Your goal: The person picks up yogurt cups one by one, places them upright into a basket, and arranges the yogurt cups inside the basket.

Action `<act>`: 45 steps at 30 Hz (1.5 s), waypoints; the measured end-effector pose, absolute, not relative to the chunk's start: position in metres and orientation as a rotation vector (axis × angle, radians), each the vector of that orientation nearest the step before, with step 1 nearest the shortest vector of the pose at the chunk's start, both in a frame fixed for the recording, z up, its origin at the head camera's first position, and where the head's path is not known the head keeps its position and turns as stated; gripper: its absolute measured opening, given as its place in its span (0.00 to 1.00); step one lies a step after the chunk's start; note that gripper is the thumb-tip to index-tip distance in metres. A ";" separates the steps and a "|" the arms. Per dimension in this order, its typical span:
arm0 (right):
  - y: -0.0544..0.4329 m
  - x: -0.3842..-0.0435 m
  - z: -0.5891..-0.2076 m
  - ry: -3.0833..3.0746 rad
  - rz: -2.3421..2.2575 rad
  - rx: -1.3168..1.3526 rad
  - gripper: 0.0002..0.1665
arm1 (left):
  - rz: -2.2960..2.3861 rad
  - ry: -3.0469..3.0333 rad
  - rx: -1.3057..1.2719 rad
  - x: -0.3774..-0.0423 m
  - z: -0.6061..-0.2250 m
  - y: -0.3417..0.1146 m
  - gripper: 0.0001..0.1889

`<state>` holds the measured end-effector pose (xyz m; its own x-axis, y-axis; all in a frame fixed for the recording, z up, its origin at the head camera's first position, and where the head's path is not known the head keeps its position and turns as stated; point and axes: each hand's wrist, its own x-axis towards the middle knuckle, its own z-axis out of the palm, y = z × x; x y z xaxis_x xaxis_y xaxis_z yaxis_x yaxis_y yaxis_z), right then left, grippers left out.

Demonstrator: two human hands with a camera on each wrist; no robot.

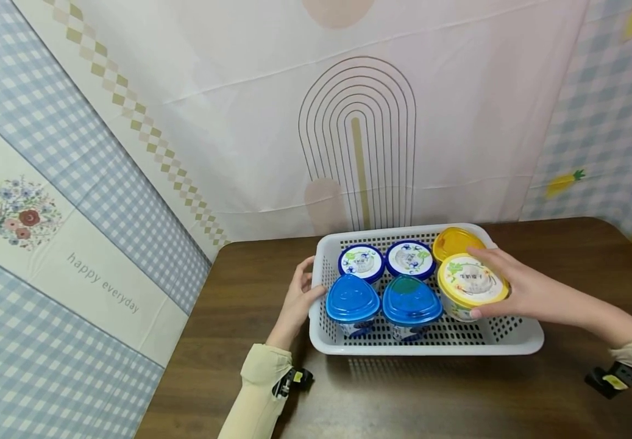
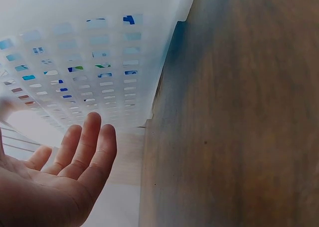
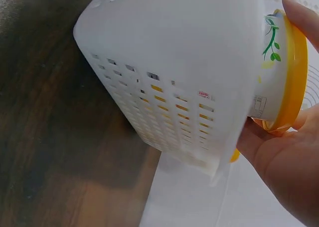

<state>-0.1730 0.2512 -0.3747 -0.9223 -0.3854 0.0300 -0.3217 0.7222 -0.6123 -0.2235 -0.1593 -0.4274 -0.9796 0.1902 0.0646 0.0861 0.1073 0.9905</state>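
In the head view my right hand grips a yogurt tub with a yellow-rimmed, printed white lid, fingers and thumb around the lid's edge. The tub is raised in the right part of a white plastic basket; the right wrist view shows its yellow rim above the basket's edge. My left hand is at the basket's left end, thumb right at the rim. Its fingers are spread and loosely bent beside the perforated wall in the left wrist view.
Inside the basket stand two tubs with blue-rimmed white lids, two with clear blue lids, and a tub with an amber lid at the back right. The basket rests on a brown wooden table before a patterned cloth backdrop.
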 end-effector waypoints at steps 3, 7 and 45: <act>0.249 -0.173 -0.379 2.825 -0.961 -0.609 0.65 | 2.026 2.279 0.279 -0.223 -0.428 -0.160 0.35; 0.246 -0.173 -0.382 2.840 -0.932 -0.642 0.65 | 2.030 2.276 0.274 -0.223 -0.429 -0.160 0.35; 0.247 -0.174 -0.380 2.835 -0.853 -0.706 0.68 | 2.048 2.254 0.275 -0.225 -0.430 -0.160 0.35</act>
